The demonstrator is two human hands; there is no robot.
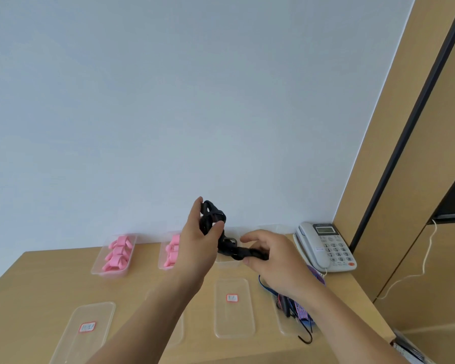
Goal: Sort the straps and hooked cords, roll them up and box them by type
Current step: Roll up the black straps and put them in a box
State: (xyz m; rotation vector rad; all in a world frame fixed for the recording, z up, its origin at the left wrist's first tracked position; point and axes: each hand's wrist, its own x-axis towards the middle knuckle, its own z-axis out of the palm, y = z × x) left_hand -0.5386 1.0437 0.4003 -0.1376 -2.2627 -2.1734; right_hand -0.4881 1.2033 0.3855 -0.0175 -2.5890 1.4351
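Wood-toned laminate fills the lower part of the frame, a desk [50,274] pushed against a pale blue-white wall [168,101], with tan panelling [394,206] climbing the right edge and a grey push-button telephone [326,246] tucked in the far right corner. We count two clear boxes of pink rolls at the back, the left box [114,254] and its neighbour [168,252], half hidden behind the wrist. We count three clear lids lying flat nearer us: one lower left [83,331], one centre [233,308], both with red-edged labels, and a third [284,327] under a heap of hooked cords [298,311] at lower right. Up in the middle, our left hand [197,240] pinches the upper coils of a black strap [221,232], thumb and fingers wrapped round it, while our right hand [271,258] grips its lower end, fingers curled. That strap hangs in the air above an empty clear box [227,262], between both hands.
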